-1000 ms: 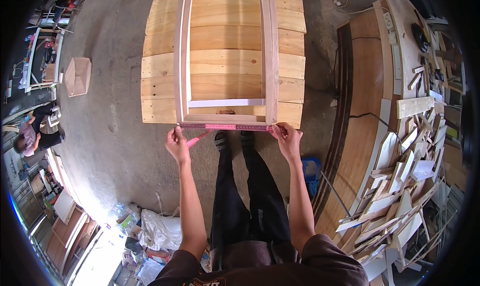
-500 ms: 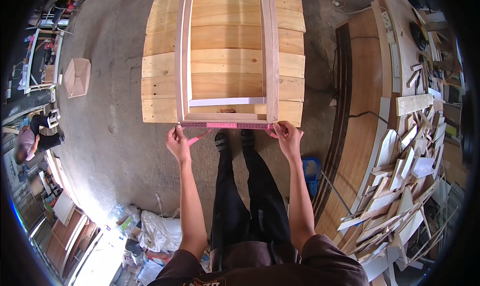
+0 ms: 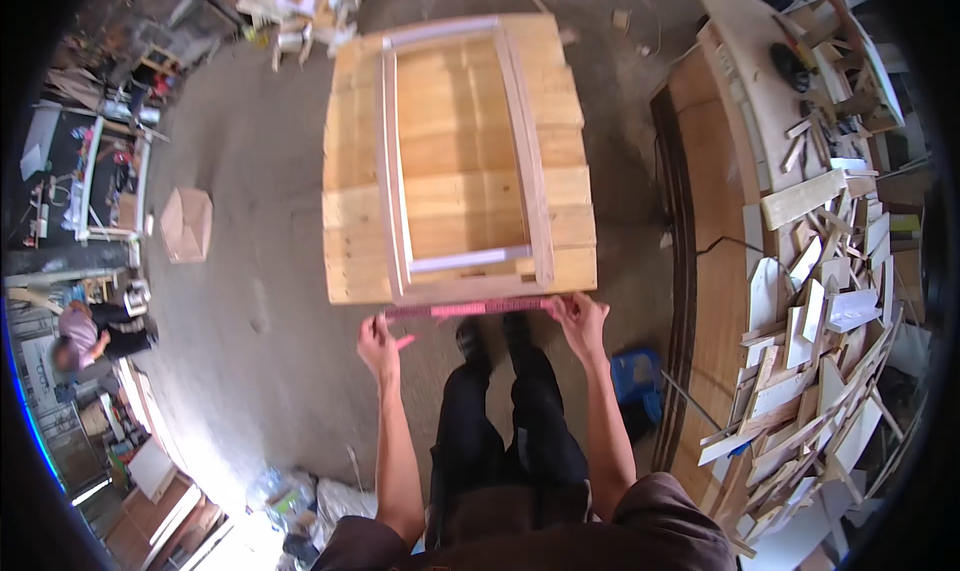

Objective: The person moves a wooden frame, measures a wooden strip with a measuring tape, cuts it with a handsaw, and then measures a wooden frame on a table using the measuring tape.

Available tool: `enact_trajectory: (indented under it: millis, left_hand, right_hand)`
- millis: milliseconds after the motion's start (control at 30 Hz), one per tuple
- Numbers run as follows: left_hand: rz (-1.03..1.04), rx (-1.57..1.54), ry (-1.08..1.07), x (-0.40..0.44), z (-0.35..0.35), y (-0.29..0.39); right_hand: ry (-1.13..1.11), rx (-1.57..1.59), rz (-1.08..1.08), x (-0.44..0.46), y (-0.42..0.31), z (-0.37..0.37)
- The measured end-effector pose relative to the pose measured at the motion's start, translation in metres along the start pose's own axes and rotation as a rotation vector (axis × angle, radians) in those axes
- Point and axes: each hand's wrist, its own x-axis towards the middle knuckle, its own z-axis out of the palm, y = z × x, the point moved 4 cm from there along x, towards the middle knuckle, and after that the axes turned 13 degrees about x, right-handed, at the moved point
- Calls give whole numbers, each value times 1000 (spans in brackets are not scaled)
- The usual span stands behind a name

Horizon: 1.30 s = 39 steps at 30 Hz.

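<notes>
A pink and dark tape measure [image 3: 455, 310] is stretched across the near end of a wooden frame [image 3: 535, 196]. My left hand [image 3: 378, 347] pinches it near the frame's left corner, with a loose pink end hanging beside the fingers. Near the right corner, my right hand [image 3: 580, 323] is closed on the other part of the tape. The rectangular frame lies on a table of light planks [image 3: 350, 206]. A pale crossbar [image 3: 470, 260] runs inside the frame, close to its near end.
Offcuts of wood [image 3: 790, 401] are heaped at the right, beside a long wooden bench [image 3: 715, 161]. A blue plastic stool [image 3: 637, 381] stands near my right arm. On the left floor sits a brown paper-like box [image 3: 187, 225]; another person [image 3: 95, 331] is farther left.
The view has tilted up, so the frame's far end now shows and everything sits lower in the picture. Both hands still hold the tape stretched at the frame's near end.
</notes>
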Motion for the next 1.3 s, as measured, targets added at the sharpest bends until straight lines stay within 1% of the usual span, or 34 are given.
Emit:
enact_trajectory:
  millis: [67, 167, 200, 233, 267, 300, 333, 367, 400, 433, 467, 533, 567, 600, 667, 700, 733, 767, 800, 833, 867, 900, 933, 1033, 1100, 1133, 1167, 1300]
  left_hand:
    - [91, -12, 23, 3, -33, 22]
    - [148, -104, -1, 11, -74, 66]
    - [127, -98, -52, 10, -88, 87]
    - [103, -90, -105, 11, -100, 101]
    - [119, -106, -113, 15, -111, 110]
    - [141, -193, -149, 21, -119, 119]
    - [167, -281, -187, 32, -126, 129]
    - [190, -295, -199, 45, -132, 138]
    - [206, -374, -240, 58, -137, 145]
    - [219, -454, -284, 71, -143, 152]
    - [241, -464, -301, 89, -150, 159]
    - [194, -500, -505, 120, -162, 171]
    - [286, -532, -518, 134, -173, 182]
    - [352, -493, -558, 158, -181, 183]
    - [415, -550, -636, 193, -200, 190]
    - [426, -523, -709, 213, -210, 193]
    - [440, -517, -736, 226, -218, 204]
    - [379, -559, -795, 237, -224, 208]
    - [307, -594, -847, 248, -231, 209]
    - [311, -594, -939, 257, -232, 215]
    - [300, -576, -948, 262, -231, 217]
    - [302, -569, -992, 262, -230, 228]
    - [311, -563, -1038, 265, -226, 238]
    - [363, -556, -1115, 277, -207, 259]
    - [380, -522, -1161, 284, -194, 270]
    - [389, -507, -1181, 287, -187, 275]
    - [355, -512, -1203, 293, -182, 278]
    - [354, -499, -1260, 313, -175, 288]
  right_hand:
    - [39, 75, -40, -11, -25, -8]
    - [84, 200, -97, -20, -65, -17]
    - [101, 254, -112, -20, -81, -24]
    - [129, 132, -180, -25, -108, -35]
    - [149, 125, -191, -28, -125, -41]
    - [97, 267, -120, -28, -134, -45]
    - [46, 412, -54, -28, -147, -48]
    - [40, 475, -65, -31, -162, -51]
    - [22, 527, -1, -34, -176, -52]
    - [47, 491, -62, -38, -193, -53]
    - [73, 452, -122, -41, -211, -52]
    - [103, 421, -160, -57, -251, -51]
    - [134, 557, -117, -72, -287, -41]
    - [152, 665, -143, -79, -293, -25]
    - [171, 535, -80, -106, -335, -3]
    - [185, 487, -39, -112, -334, 11]
    - [192, 443, 8, -120, -341, 24]
    - [226, 375, 35, -132, -346, 34]
    - [239, 386, 60, -147, -360, 46]
    - [304, 491, 20, -159, -373, 53]
    - [369, 595, -25, -169, -381, 62]
    - [387, 575, 14, -176, -370, 69]
    - [435, 589, 14, -184, -376, 76]
    - [482, 685, 99, -200, -369, 101]
    - [517, 745, 133, -201, -356, 121]
    - [541, 805, 103, -198, -349, 129]
    - [572, 795, 92, -192, -338, 137]
    - [678, 816, 74, -157, -329, 156]
